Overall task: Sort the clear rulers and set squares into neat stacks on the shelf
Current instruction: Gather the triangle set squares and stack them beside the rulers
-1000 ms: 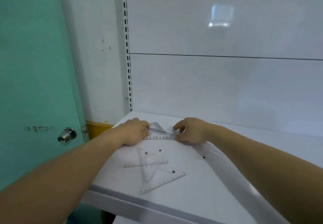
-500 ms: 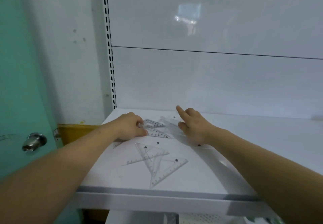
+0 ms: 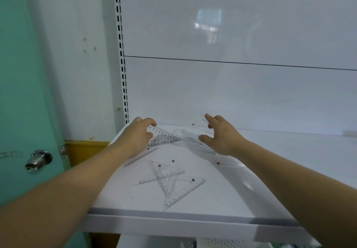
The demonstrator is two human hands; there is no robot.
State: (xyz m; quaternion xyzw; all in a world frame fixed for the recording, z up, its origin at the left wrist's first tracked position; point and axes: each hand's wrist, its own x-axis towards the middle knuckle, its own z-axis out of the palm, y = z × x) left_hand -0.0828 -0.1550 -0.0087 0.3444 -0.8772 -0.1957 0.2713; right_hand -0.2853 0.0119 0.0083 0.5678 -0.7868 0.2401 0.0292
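Lifting the right hand (image 3: 220, 136) off the shelf (image 3: 289, 160) since half a second ago, spreading thumb and fingers by a clear set square (image 3: 195, 128) tilting up at the back; not showing plainly enough for telling whether gripping it. Curling the left hand (image 3: 138, 137) round the corner of the numbered set square (image 3: 163, 137), pinching it. Leaving overlapping set squares (image 3: 167, 172) lying loose nearer the front edge. Showing a teal door (image 3: 19, 93) with a metal knob (image 3: 38, 159) at left.
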